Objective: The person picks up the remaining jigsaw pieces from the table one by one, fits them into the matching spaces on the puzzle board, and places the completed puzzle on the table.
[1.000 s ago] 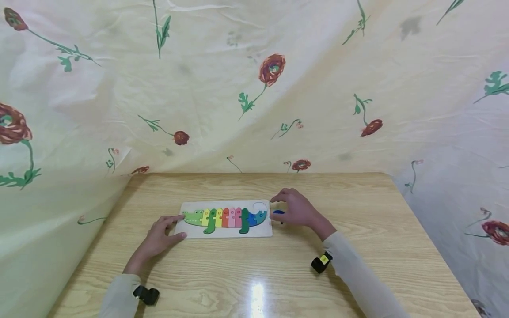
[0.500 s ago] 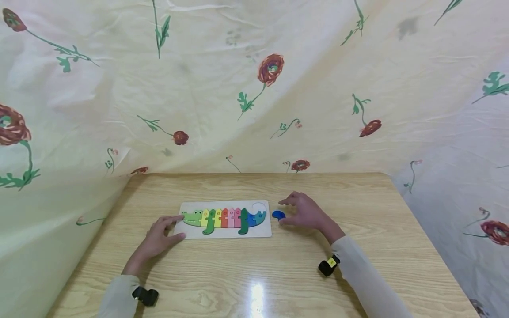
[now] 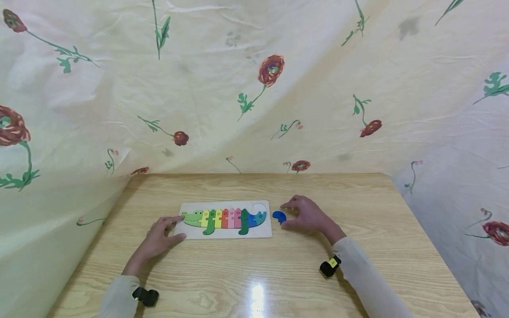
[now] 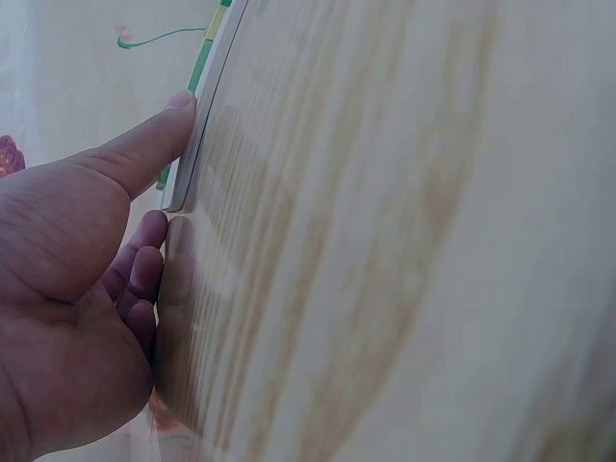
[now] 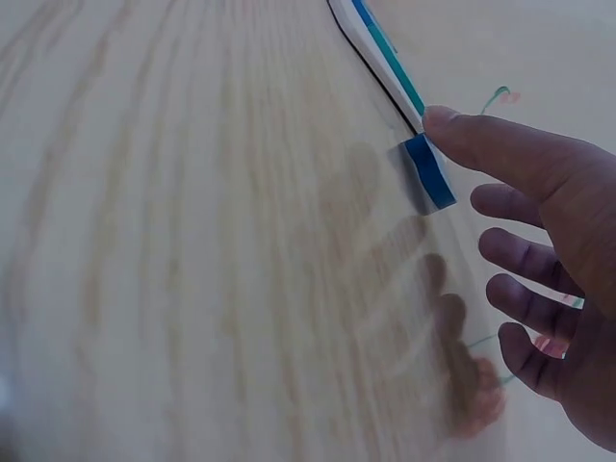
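A wooden crocodile puzzle board [image 3: 226, 234] lies on the table, with coloured body pieces in a row from the green head to the blue rear. An outlined curl shows bare at its upper right corner. My left hand [image 3: 157, 238] rests at the board's left end, index finger by the crocodile's snout and thumb at the lower corner. In the left wrist view that thumb [image 4: 168, 130] lies straight against the board's edge. Just off the board's right end lies a curved blue puzzle piece [image 3: 279, 216]. Around it, with fingers spread, hovers my right hand [image 3: 308, 215], its thumbtip close to the piece.
The light wood table [image 3: 222, 274] runs back to a hanging cloth [image 3: 222, 88] printed with red flowers, which also closes in both sides. Black wrist cameras sit on the left sleeve [image 3: 119, 296] and the right sleeve [image 3: 363, 274].
My right hand has drawn back a little to the right from the board's edge, so the blue puzzle piece shows more fully on the table. The left hand stays in place.
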A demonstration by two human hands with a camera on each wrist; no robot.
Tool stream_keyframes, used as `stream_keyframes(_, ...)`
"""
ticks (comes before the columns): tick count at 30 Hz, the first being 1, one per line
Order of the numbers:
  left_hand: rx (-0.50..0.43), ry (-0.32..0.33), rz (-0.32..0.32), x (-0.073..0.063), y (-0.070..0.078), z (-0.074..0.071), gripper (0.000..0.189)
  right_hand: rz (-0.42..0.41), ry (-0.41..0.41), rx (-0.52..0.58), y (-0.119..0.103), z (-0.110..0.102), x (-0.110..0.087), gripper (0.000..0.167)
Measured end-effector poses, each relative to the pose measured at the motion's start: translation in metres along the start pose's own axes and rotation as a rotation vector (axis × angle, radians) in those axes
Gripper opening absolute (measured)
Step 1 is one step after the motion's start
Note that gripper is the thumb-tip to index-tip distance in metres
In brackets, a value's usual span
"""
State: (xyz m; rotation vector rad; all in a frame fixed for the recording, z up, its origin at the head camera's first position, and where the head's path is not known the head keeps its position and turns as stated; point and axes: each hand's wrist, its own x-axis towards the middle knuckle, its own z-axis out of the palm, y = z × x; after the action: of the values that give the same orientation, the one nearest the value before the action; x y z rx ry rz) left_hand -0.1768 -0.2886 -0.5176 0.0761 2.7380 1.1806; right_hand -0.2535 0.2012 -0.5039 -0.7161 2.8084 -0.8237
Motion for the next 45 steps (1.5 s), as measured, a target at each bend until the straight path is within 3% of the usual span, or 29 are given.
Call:
stream_keyframes(16, -0.001, -0.001, -0.004, 0.0004, -0.0007, 0.0006, 0.068, -0.015, -0.012, 0.034, 0.0027, 0.0053, 0.0031, 0.048)
stream_keyframes(27, 0.008, -0.001, -0.011, 0.0004, 0.0026, -0.0006, 0.066, -0.058, -0.002, -0.004, 0.003, 0.0066, 0.0045, 0.042)
stream_keyframes(45, 0.012, 0.007, 0.004, 0.0, -0.0017, 0.0018, 0.066, -0.062, 0.032, 0.036, 0.0032, -0.0021, 0.0031, 0.04)
